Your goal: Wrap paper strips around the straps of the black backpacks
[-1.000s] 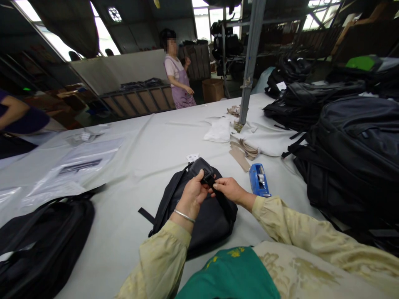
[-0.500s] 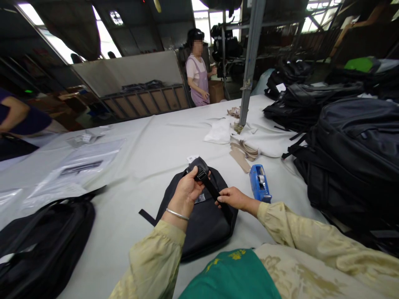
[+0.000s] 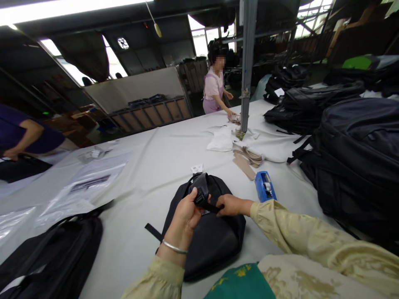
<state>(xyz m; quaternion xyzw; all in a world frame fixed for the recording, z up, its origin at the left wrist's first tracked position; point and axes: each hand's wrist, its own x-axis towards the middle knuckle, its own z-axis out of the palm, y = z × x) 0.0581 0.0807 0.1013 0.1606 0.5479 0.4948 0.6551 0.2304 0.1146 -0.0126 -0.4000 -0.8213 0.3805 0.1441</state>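
A black backpack [image 3: 208, 241] lies flat on the white table [image 3: 149, 166] right in front of me. My left hand [image 3: 185, 216] is closed around the padded end of its black shoulder strap [image 3: 202, 193], lifted just above the bag. My right hand [image 3: 230, 205] pinches the narrow webbing of the same strap a little to the right, fingers closed. A white tag [image 3: 197, 168] shows at the bag's far end. A blue tape dispenser [image 3: 265, 187] lies on the table just right of the bag.
Black backpacks [image 3: 358, 158] are piled high on the right. Another black bag [image 3: 50, 257] lies at the near left, clear plastic sleeves [image 3: 81, 187] beyond it. A metal post [image 3: 246, 66] rises from the table's far side with cloth and beige strips [image 3: 246, 158] around it. One person reaches onto the table's far edge; another bends at far left.
My right hand has slid up the strap toward my left hand. The person at the back has walked right and now reaches onto the table. The view has tilted up slightly.
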